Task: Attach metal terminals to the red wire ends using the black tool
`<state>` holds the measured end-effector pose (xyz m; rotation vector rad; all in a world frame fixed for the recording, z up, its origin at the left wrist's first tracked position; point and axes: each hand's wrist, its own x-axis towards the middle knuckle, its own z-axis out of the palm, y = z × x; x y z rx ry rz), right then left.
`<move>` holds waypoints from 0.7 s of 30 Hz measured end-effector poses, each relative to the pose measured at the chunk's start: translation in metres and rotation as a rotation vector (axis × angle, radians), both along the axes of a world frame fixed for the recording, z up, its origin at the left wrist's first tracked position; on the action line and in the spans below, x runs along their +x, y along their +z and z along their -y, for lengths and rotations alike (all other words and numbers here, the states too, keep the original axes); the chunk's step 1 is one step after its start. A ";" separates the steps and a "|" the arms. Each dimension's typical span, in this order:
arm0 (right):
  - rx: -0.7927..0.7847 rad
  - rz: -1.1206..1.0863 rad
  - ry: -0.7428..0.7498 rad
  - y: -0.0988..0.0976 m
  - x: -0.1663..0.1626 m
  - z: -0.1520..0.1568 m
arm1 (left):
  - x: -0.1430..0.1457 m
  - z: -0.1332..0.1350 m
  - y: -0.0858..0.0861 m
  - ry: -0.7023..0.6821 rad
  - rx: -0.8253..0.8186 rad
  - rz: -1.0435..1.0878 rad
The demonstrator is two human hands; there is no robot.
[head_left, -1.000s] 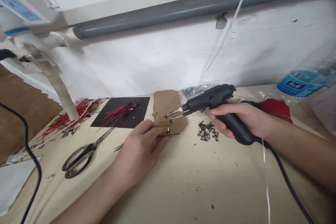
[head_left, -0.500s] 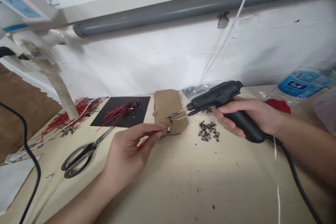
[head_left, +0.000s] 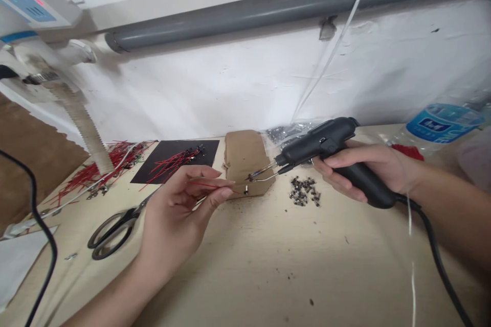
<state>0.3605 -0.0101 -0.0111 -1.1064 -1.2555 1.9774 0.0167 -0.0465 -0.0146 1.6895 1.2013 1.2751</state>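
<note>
Head cam: left hand (head_left: 180, 209) pinches a thin red wire (head_left: 203, 184) tightly by the flat brown cardboard (head_left: 245, 150), right hand (head_left: 378, 166) fully wraps a black pistol-shaped soldering iron (head_left: 322, 140), so one twitch could mean a burn.

No words can be read for certain. To the right of the black soldering gun (head_left: 321, 140), a clear plastic bottle (head_left: 454, 111) wears a bright blue label (head_left: 454, 127); its dark blue rectangle (head_left: 434, 124) frames a white emblem, with blurred, illegible pale lettering below.
</note>
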 end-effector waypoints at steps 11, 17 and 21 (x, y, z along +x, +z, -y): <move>-0.007 -0.019 0.037 -0.002 0.001 0.000 | -0.003 -0.003 0.004 0.002 0.006 -0.062; -0.017 -0.003 0.029 -0.002 -0.002 0.000 | -0.009 -0.003 -0.002 0.009 0.272 -0.286; -0.037 -0.012 0.045 -0.005 -0.002 -0.001 | -0.013 -0.004 -0.007 -0.232 0.550 -0.379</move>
